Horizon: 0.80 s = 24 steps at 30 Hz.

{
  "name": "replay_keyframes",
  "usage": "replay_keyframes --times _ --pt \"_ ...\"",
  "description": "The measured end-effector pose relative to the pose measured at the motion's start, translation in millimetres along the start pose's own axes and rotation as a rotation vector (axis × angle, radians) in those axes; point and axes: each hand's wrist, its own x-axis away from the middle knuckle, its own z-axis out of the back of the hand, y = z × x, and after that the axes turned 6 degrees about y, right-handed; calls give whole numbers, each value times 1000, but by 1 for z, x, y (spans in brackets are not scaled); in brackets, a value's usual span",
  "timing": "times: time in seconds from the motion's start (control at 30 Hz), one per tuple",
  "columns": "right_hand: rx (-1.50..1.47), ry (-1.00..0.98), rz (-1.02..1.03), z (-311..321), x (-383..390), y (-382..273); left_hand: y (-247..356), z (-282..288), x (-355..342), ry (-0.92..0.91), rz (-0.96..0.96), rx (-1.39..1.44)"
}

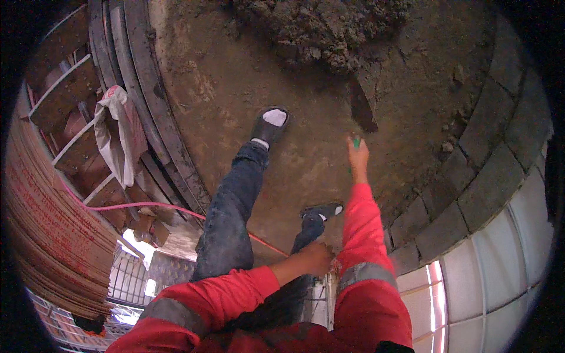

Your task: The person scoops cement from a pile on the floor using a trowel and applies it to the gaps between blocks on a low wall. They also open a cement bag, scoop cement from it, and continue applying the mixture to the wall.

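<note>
My right hand (358,157) is stretched forward over the muddy ground, its fingers closed round a green handle (356,142). Just beyond it, a dark, flat, tapering piece (361,106) reaches to the edge of a heap of wet, lumpy mortar or mud (329,35). Whether this piece joins the handle I cannot tell. My left hand (318,259) is closed in a fist near my body, beside the right forearm. What it grips, if anything, is hidden. My feet stand apart on the ground, the left one (272,123) farther forward.
Grey blocks (491,185) curve along the right side, with pale panels (500,250) behind. Dark boards (141,76) edge the left. A white sack (118,132) hangs over a rack there, above a stack of brown sheets (59,223). A pink hose (147,205) runs behind my legs.
</note>
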Motion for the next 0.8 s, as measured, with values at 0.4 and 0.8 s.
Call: replay_keyframes --times 0.4,0.8 --pt "-1004 -264 -512 -146 -86 -178 -8 6 33 419 -58 308" --pt "-1140 -200 -512 -56 -35 -149 -48 -50 6 152 32 63"
